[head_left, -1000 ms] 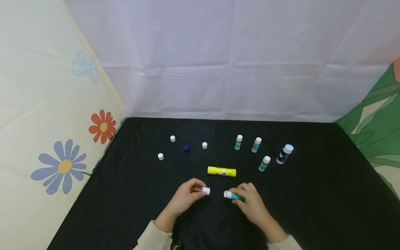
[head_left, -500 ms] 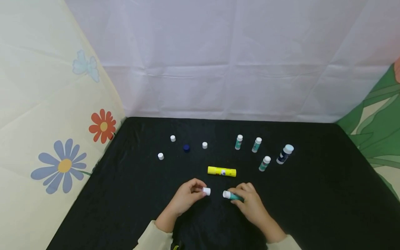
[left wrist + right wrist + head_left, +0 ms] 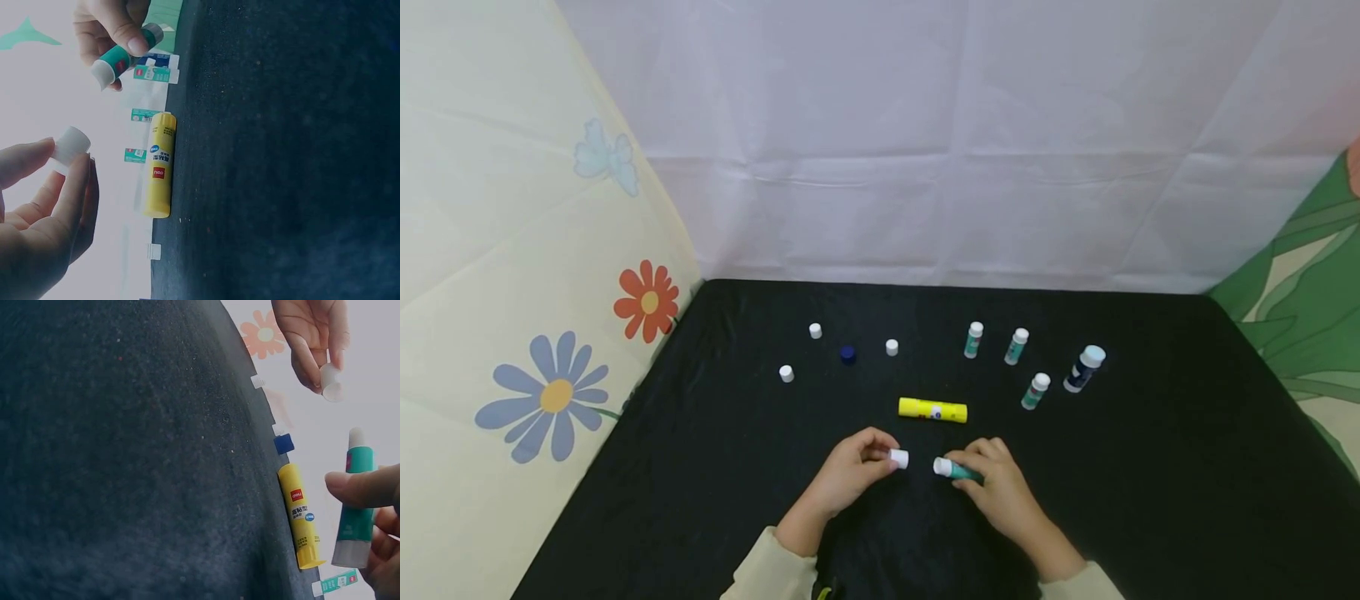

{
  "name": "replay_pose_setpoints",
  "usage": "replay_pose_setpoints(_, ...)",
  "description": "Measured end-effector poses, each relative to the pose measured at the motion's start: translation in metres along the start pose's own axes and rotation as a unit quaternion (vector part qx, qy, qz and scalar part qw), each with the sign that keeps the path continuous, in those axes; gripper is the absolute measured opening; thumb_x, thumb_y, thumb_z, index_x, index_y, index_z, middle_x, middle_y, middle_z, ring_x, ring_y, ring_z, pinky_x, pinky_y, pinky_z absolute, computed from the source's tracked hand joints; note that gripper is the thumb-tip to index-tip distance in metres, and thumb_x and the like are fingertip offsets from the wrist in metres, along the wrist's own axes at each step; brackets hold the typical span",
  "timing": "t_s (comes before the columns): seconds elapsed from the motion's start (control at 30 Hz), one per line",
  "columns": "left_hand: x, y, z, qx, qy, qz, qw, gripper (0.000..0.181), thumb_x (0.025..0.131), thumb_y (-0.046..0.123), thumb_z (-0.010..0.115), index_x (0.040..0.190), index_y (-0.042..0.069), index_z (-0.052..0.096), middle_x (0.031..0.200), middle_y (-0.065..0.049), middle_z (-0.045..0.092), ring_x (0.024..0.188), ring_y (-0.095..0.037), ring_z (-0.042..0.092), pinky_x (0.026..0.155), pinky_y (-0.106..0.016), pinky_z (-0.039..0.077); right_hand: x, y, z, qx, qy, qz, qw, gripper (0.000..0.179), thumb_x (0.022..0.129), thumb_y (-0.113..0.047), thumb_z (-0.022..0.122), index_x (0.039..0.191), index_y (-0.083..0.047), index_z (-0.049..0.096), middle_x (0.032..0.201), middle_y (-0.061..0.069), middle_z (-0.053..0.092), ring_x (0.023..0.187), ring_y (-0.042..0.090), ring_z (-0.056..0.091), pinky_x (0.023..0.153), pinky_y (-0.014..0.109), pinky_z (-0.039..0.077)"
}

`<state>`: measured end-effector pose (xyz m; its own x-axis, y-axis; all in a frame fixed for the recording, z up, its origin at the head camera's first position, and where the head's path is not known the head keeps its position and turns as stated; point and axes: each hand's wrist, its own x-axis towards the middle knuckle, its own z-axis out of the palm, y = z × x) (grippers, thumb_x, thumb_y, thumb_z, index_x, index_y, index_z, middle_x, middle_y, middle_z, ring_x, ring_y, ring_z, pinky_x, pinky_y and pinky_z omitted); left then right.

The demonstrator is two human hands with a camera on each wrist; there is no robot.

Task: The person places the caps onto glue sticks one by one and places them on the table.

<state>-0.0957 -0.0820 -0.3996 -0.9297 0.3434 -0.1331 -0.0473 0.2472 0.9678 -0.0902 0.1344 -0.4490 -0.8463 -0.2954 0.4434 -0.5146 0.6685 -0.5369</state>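
My left hand (image 3: pixel 852 471) pinches a white cap (image 3: pixel 70 149) between thumb and fingertips, its mouth facing right. Opposite it, my right hand (image 3: pixel 1002 483) grips a green glue stick (image 3: pixel 356 512) lying sideways, with its uncapped white end toward the cap. A small gap separates cap and stick. Just beyond both hands a yellow glue stick (image 3: pixel 932 410) lies on its side on the black tabletop, its cap end out of neither hand's reach in the head view.
Several white caps (image 3: pixel 786 373) and a dark blue cap (image 3: pixel 847 355) lie at the back left. Several green glue sticks (image 3: pixel 1035 392) and a bigger dark blue glue stick (image 3: pixel 1084 369) stand upright at the back right. A white cloth (image 3: pixel 940 167) hangs behind the black table (image 3: pixel 1150 467).
My left hand has shifted slightly right with the cap, and my right hand slightly left with the green glue stick, narrowing the gap. The other things have stayed in place.
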Motion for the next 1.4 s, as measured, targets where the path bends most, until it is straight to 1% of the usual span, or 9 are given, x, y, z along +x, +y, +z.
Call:
replay_pose_setpoints(0.4, 0.000, -0.001, 0.002, -0.002, -0.001, 0.005, 1.0000, 0.014, 0.080, 0.000, 0.057, 0.094, -0.002, 0.055, 0.087, -0.006, 0.057, 0.078, -0.017, 0.052, 0.069, -0.029, 0.045, 0.001, -0.002, 0.001, 0.002, 0.006, -0.014, 0.9999, 0.035, 0.053, 0.003, 0.077, 0.083, -0.012, 0.067, 0.076, -0.011, 0.048, 0.072, 0.006, 0.037, 0.058, 0.021, 0.037)
replay_pose_setpoints(0.63, -0.001, 0.000, 0.002, -0.007, -0.006, 0.005, 0.9999, 0.014, 0.080, 0.000, 0.057, 0.094, -0.003, 0.055, 0.087, -0.007, 0.056, 0.076, -0.016, 0.051, 0.068, -0.028, 0.044, 0.001, -0.004, 0.002, 0.005, 0.008, -0.010, 0.9999, 0.035, 0.053, 0.004, 0.077, 0.082, -0.012, 0.067, 0.076, -0.012, 0.048, 0.071, 0.006, 0.037, 0.058, 0.021, 0.037)
replay_pose_setpoints(0.8, 0.008, -0.021, 0.003, -0.016, -0.009, 0.017, 0.9997, 0.015, 0.079, 0.002, 0.059, 0.094, 0.001, 0.056, 0.087, -0.005, 0.057, 0.076, -0.015, 0.052, 0.067, -0.027, 0.044, 0.001, -0.004, 0.004, 0.008, 0.012, -0.014, 0.9998, 0.035, 0.052, 0.004, 0.077, 0.082, -0.012, 0.067, 0.076, -0.012, 0.048, 0.071, 0.005, 0.036, 0.057, 0.021, 0.036)
replay_pose_setpoints(0.87, 0.010, -0.025, 0.004, -0.019, -0.010, 0.018, 0.9996, 0.015, 0.079, 0.002, 0.060, 0.094, 0.001, 0.056, 0.087, -0.005, 0.057, 0.075, -0.015, 0.052, 0.067, -0.027, 0.044, 0.001, -0.004, 0.004, 0.009, 0.014, -0.017, 0.9997, 0.035, 0.052, 0.004, 0.077, 0.082, -0.012, 0.067, 0.076, -0.012, 0.048, 0.071, 0.005, 0.036, 0.057, 0.021, 0.036)
replay_pose_setpoints(1.03, 0.002, -0.006, 0.004, -0.011, -0.013, 0.011, 0.9998, 0.015, 0.079, -0.001, 0.058, 0.094, -0.003, 0.055, 0.086, -0.006, 0.057, 0.075, -0.016, 0.051, 0.067, -0.027, 0.044, 0.000, -0.005, 0.005, 0.009, 0.013, -0.015, 0.9998, 0.035, 0.052, 0.004, 0.077, 0.082, -0.012, 0.067, 0.076, -0.012, 0.047, 0.070, 0.005, 0.036, 0.056, 0.020, 0.036)
replay_pose_setpoints(1.1, 0.001, -0.002, 0.005, -0.007, -0.014, 0.012, 0.9998, 0.015, 0.080, -0.001, 0.058, 0.094, -0.004, 0.055, 0.086, -0.006, 0.057, 0.075, -0.015, 0.052, 0.067, -0.027, 0.044, 0.000, -0.006, 0.005, 0.009, 0.012, -0.011, 0.9998, 0.035, 0.052, 0.004, 0.077, 0.082, -0.012, 0.067, 0.076, -0.012, 0.047, 0.070, 0.005, 0.036, 0.056, 0.020, 0.036)
replay_pose_setpoints(1.4, 0.001, -0.001, 0.006, -0.009, -0.016, 0.010, 0.9998, 0.014, 0.080, -0.001, 0.058, 0.093, -0.002, 0.055, 0.085, -0.005, 0.057, 0.074, -0.015, 0.051, 0.066, -0.027, 0.044, 0.001, -0.008, 0.004, 0.012, 0.005, 0.004, 0.9999, 0.036, 0.053, 0.005, 0.077, 0.083, -0.013, 0.068, 0.077, -0.013, 0.047, 0.071, 0.005, 0.036, 0.057, 0.020, 0.036)
